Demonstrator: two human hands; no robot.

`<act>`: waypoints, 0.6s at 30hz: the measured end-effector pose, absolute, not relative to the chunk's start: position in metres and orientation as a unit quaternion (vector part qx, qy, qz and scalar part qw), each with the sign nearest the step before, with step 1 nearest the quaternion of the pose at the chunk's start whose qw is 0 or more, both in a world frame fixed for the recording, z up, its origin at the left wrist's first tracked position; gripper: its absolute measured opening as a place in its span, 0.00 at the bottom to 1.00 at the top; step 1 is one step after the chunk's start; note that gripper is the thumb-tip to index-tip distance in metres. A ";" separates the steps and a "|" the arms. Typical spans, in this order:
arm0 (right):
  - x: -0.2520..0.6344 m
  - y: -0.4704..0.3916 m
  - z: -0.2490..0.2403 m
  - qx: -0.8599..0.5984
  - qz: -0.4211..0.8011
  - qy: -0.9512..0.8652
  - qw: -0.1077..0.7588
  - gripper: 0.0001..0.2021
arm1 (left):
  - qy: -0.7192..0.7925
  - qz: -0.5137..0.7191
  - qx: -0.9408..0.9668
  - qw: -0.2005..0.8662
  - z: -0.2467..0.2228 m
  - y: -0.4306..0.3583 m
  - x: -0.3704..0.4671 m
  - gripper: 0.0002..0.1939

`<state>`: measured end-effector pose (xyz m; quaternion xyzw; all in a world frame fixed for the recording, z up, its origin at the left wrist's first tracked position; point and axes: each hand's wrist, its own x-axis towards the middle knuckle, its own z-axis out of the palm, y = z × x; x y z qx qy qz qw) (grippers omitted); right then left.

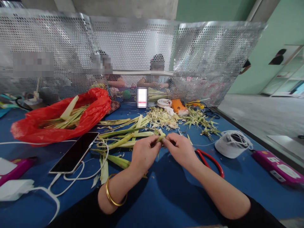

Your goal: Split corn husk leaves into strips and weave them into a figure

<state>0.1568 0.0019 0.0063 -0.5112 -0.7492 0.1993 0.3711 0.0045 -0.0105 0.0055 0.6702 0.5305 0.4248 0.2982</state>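
Note:
Over the middle of the blue table, both of my hands pinch a small folded piece of pale green leaf strip (161, 136). My left hand (145, 152), with a gold bangle on the wrist, closes thumb and fingers on its left side. On the other side, my right hand (178, 148) grips it with the fingertips, which partly hide it. Long green and yellowish leaf strips (121, 141) lie behind and left of my left hand. A pair of scissors with red handles (209, 161) rests beside my right wrist, its blades mostly hidden.
A red plastic bag (59, 134) of leaf strips stands left, near a phone (74, 153) with white cables. Leaf scraps (163, 118), a tape roll (164, 103) and an orange packet (179, 107) lie farther back. A white cord spool (231, 144) stands right. People sit behind a perforated screen (133, 41).

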 end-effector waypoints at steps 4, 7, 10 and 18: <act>0.158 0.003 0.004 -0.530 0.240 -0.717 0.385 0.07 | 0.539 0.398 0.685 0.286 0.008 -0.010 0.004 0.10; 0.159 0.005 0.005 -0.491 0.348 -0.678 0.423 0.09 | 0.521 0.389 0.692 0.312 0.007 -0.008 0.003 0.10; 0.161 0.006 0.010 -0.461 0.406 -0.664 0.426 0.09 | 0.499 0.374 0.697 0.355 0.005 -0.007 0.003 0.10; 0.164 0.008 0.012 -0.489 0.355 -0.685 0.407 0.12 | 0.483 0.285 0.733 0.385 0.010 -0.011 0.005 0.08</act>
